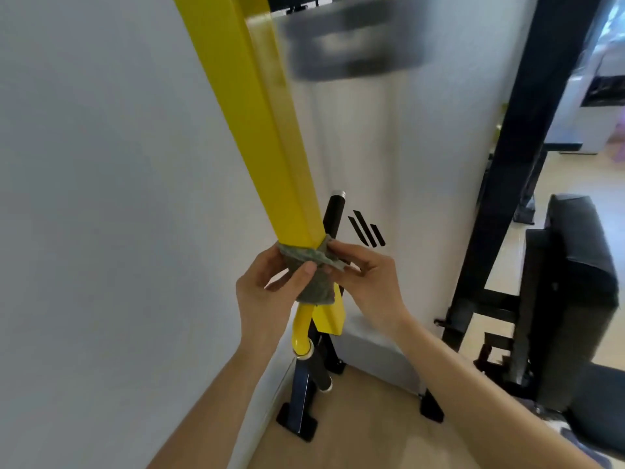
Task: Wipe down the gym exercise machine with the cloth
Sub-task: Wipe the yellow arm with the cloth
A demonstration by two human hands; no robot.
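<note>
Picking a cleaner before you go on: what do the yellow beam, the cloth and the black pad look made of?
Yellow beam: likely painted or powder-coated steel tube; glossy, crisp square edges, reflections. Cloth: grey-green matte fabric, maybe microfibre; fuzzy, folds around the beam. Black pad: probably vinyl or leatherette over padding; soft sheen, rounded corners.

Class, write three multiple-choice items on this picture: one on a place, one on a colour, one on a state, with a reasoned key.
1. Where on the yellow beam is the cloth? A top end; B near its lower end; C nowhere on it.
2. The cloth's colour? A white; B red; C grey-green.
3. What do the hands do? A both hold the cloth; B only one holds it; C both are empty.
Key: 1 B, it wraps the beam low down; 2 C, grey-green fabric; 3 A, the left hand presses it, the right hand pinches its end.
</note>
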